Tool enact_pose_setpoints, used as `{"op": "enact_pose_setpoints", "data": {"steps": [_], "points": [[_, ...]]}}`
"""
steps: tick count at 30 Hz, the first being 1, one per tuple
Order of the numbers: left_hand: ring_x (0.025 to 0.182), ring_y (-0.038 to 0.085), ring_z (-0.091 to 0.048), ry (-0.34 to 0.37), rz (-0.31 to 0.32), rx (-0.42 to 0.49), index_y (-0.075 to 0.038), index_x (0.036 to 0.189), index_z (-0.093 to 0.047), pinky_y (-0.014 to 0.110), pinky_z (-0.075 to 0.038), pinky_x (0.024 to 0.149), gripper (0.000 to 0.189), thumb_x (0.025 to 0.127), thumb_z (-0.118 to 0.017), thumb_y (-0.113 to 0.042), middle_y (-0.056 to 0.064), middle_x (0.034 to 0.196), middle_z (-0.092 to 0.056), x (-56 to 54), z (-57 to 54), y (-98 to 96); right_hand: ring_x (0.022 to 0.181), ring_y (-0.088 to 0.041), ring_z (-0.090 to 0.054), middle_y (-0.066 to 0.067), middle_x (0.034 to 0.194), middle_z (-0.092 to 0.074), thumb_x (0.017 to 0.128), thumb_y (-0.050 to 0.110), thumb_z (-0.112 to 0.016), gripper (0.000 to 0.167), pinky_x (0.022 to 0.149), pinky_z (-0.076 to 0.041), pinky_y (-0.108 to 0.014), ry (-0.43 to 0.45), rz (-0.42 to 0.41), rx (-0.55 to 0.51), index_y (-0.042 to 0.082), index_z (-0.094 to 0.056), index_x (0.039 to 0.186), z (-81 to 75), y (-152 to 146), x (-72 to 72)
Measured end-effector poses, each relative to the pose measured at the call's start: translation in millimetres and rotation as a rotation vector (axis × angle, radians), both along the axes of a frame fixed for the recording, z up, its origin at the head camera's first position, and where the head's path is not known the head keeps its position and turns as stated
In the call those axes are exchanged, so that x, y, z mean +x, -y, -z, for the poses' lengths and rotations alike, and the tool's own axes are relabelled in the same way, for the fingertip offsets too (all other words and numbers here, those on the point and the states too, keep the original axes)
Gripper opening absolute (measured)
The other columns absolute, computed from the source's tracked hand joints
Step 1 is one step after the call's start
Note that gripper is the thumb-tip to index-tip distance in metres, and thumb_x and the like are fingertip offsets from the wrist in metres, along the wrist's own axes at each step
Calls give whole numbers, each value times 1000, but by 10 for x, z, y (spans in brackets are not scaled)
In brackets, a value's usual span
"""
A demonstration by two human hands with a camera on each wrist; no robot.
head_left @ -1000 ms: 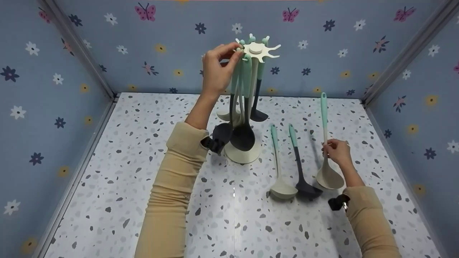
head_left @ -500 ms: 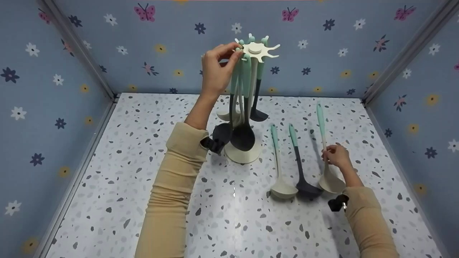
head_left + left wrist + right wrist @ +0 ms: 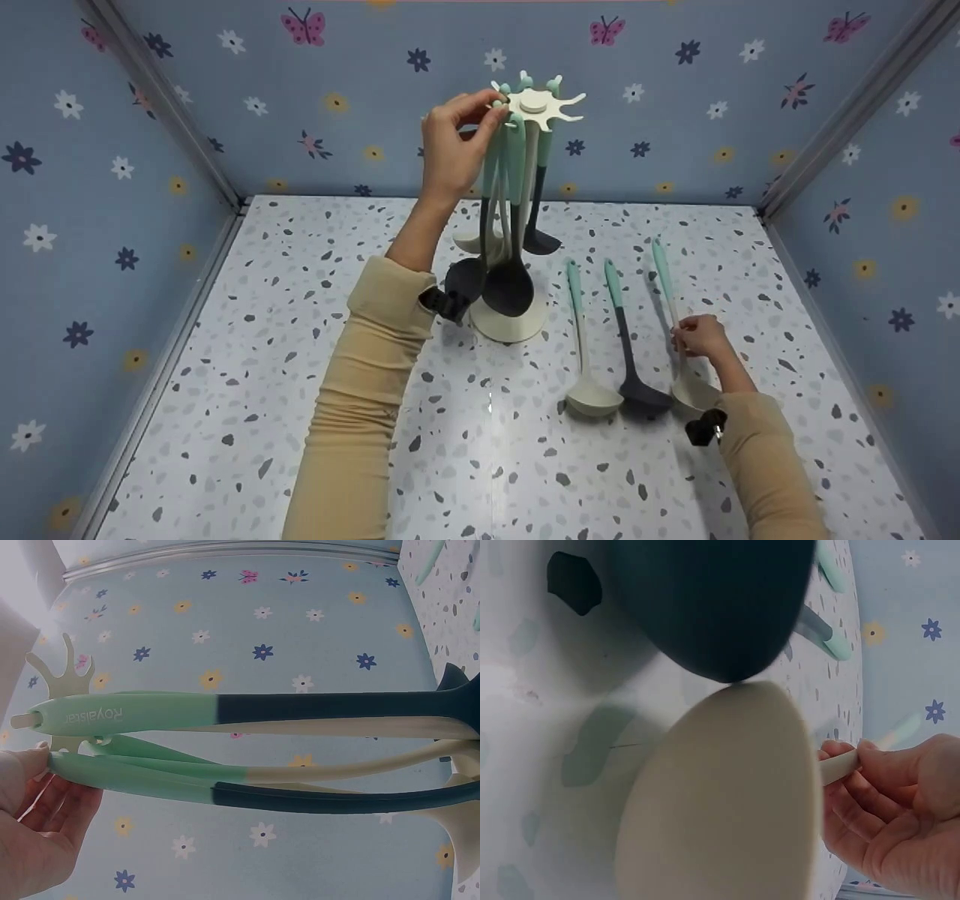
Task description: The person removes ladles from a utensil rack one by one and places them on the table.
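Note:
My left hand [image 3: 455, 144] pinches the top end of a green-and-dark handle [image 3: 135, 778] at a hook of the cream utensil rack [image 3: 534, 103]. The dark bowl [image 3: 465, 277] below it is partly behind the wrist camera. A dark spoon [image 3: 508, 287] hangs in front. At the right, my right hand [image 3: 703, 335] pinches the beige shaft of a ladle with a mint handle [image 3: 663, 270]. Its beige bowl [image 3: 727, 795] lies low over the table, its rim right at the dark ladle's bowl [image 3: 712, 600] in the right wrist view.
On the speckled table [image 3: 480, 450] lie a beige ladle [image 3: 592, 397] and a dark ladle [image 3: 643, 399], side by side, handles pointing away. Another dark utensil [image 3: 541, 241] hangs at the rack's back. Flowered panels [image 3: 360, 90] enclose the table at back and sides.
My right hand has lowered the beige ladle toward the table, and its handle has tipped left and nearer to me. The left hand has stayed at the rack.

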State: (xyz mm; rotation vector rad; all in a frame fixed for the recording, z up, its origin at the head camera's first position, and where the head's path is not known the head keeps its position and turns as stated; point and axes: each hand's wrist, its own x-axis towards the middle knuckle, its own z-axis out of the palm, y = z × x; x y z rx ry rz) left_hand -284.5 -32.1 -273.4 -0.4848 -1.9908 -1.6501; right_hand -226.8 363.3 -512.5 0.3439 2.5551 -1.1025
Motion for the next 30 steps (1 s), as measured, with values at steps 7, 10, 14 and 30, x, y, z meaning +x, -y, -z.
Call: {"op": "enact_pose_setpoints", "data": {"steps": [7, 10, 14, 30], "points": [[80, 11, -58, 15, -2, 2, -3, 97, -67, 20, -49, 68, 18, 83, -62, -14, 6, 87, -62, 28, -26, 3, 65, -14, -56, -15, 82, -59, 88, 7, -46, 26, 62, -52, -31, 17, -25, 32, -15, -53, 101, 48, 12, -10], [79, 12, -58, 20, -7, 2, 1, 96, -66, 20, -49, 68, 17, 84, -60, -10, 8, 87, -62, 124, -105, 0, 67, -16, -57, -15, 82, -57, 89, 7, -45, 27, 62, -52, -32, 25, -36, 43, -16, -53, 101, 64, 9, -18], [79, 15, -59, 26, -8, 4, 4, 95, -66, 21, -49, 69, 16, 84, -59, -6, 11, 86, -62, 217, -185, -4, 67, -16, -56, -13, 79, -55, 89, 7, -46, 24, 61, -52, -32, 37, -43, 63, -15, -53, 97, 84, -6, -29], [77, 11, -58, -32, 5, 5, -2, 94, -68, 21, -50, 67, 16, 84, -61, -13, 5, 84, -63, 9, -17, 8, 70, -17, -56, -24, 94, -54, 86, 6, -51, 36, 60, -51, -29, 67, -12, 109, -20, -47, 111, 146, 9, -46]]}}
